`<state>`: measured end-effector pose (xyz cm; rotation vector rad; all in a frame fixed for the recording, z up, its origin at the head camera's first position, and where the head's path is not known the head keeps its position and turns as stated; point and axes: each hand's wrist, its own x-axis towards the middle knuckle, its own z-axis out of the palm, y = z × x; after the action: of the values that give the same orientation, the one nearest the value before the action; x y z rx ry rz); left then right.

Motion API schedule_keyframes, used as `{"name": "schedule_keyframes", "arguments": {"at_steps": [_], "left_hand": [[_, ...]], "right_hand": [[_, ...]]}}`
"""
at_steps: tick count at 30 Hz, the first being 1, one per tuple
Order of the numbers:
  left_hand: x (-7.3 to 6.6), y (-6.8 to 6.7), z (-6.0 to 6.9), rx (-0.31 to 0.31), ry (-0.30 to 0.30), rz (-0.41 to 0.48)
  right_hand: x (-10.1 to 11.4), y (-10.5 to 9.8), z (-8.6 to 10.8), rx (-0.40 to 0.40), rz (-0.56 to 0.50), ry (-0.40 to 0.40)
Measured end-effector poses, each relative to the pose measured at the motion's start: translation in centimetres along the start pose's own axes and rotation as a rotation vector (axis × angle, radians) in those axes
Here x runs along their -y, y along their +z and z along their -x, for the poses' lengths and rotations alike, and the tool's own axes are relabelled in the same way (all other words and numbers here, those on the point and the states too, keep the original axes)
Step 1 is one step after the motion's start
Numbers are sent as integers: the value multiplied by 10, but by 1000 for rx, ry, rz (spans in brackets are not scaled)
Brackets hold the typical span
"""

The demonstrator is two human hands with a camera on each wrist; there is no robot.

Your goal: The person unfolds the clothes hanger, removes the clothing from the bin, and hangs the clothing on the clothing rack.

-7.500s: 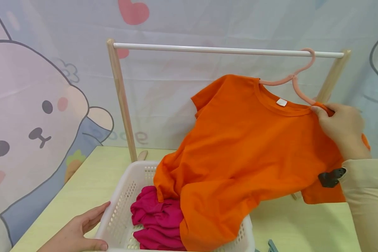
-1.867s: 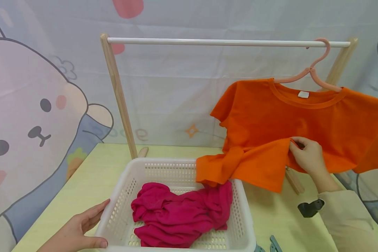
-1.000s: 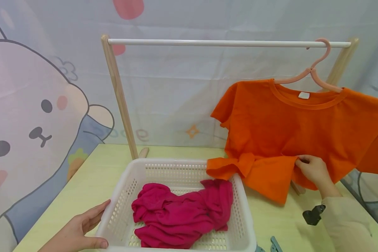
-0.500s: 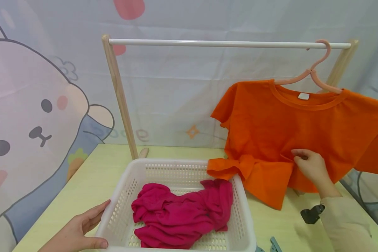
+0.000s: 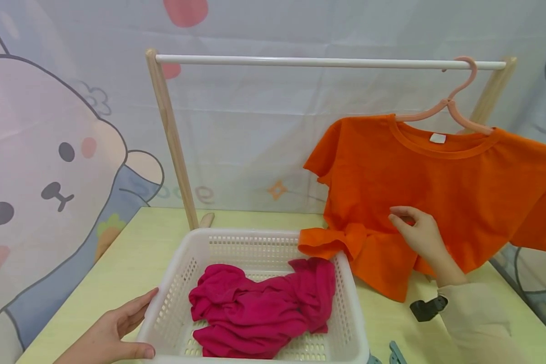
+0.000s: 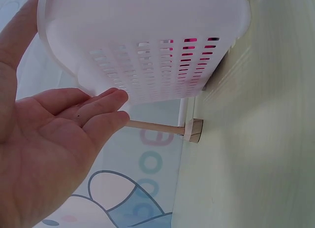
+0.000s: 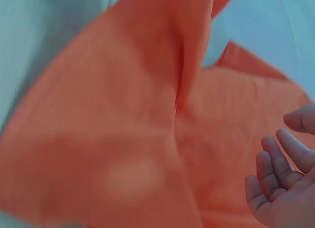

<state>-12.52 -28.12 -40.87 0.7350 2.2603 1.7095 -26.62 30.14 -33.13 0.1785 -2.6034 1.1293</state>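
Note:
An orange shirt hangs on a pink hanger at the right end of the white rail. Its lower left part is bunched and lies over the basket's back right corner. In front of the shirt is my right hand, fingers loosely bent with nothing between them; the right wrist view shows the hand apart from the orange cloth. My left hand rests against the left side of the white basket, its fingers relaxed. Crumpled magenta cloth lies inside the basket.
The rail stands on wooden posts at the back of the pale yellow table. Grey-green clips lie right of the basket at the front edge. A cartoon-printed cloth hangs behind.
The shirt on its hanger has shifted right and its lower part has come off the magenta cloth. My right hand has let go of the fabric and moved left. My left hand has stayed put.

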Motion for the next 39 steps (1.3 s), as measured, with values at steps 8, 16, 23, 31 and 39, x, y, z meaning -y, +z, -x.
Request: {"name": "schedule_keyframes", "arguments": {"at_steps": [8,16,23,31,39], "left_hand": [[2,0,0,4,7,15],[-1,-1,0,1,-36,25],[-1,-1,0,8,-51,36],[-1,-1,-1,10,-37,28],[-2,0,0,7,-57,34]], "right_hand": [[30,26,9,83,-80,14],[42,54,18,158,-106,-14],[45,70,20,177,-76,-15],[39,80,20,183,-24,-21],[32,86,16,188,9,-28]]}}
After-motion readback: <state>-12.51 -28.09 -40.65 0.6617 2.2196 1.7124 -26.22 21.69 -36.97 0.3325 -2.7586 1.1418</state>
